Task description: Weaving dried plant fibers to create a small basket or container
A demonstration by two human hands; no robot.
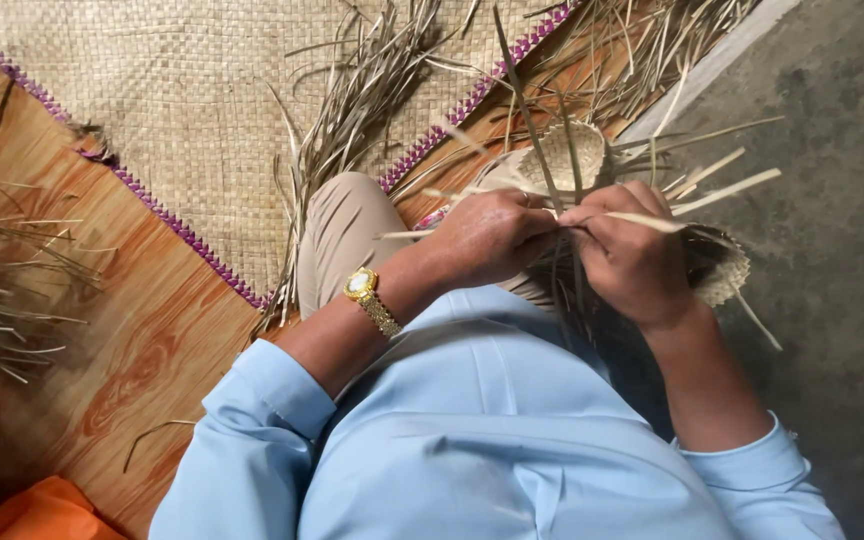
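A person in a light blue long-sleeved shirt (pixel 472 440) is sitting and looking down at both hands, which are meeting just right of the middle of the frame. The left hand (pixel 487 235) is curling closed, its fingertips pinching a pale, flat dried palm-leaf strip (pixel 652 222) that is running to the right across the knuckles of the other hand. The right hand (pixel 627 250) is also closing, thumb and forefinger gripping that same strip where the two hands are touching. A gold-coloured metal wristwatch (pixel 367 298) is sitting on the left wrist.

Behind and under the hands lies a small, partly woven basket of tan palm strips (pixel 567 155), its rounded woven part showing just above the hands and another woven edge peeking out at the right of the right hand. Loose strip ends are sticking out from it in all directions, towards the upper and right parts of the frame.

In the upper left of the frame a large flat woven straw mat with a purple zigzag border (pixel 172 90) is lying on the orange-brown wood-patterned floor (pixel 142 330). A bundle of loose dried leaf strips (pixel 352 110) is spreading over the mat's lower edge, beside the person's knee in beige trousers (pixel 342 230). More dry strips are lying at the left edge (pixel 2 300). Grey concrete floor (pixel 832 200) is filling the right side, and an orange cloth (pixel 37 510) is showing at the lower left corner.
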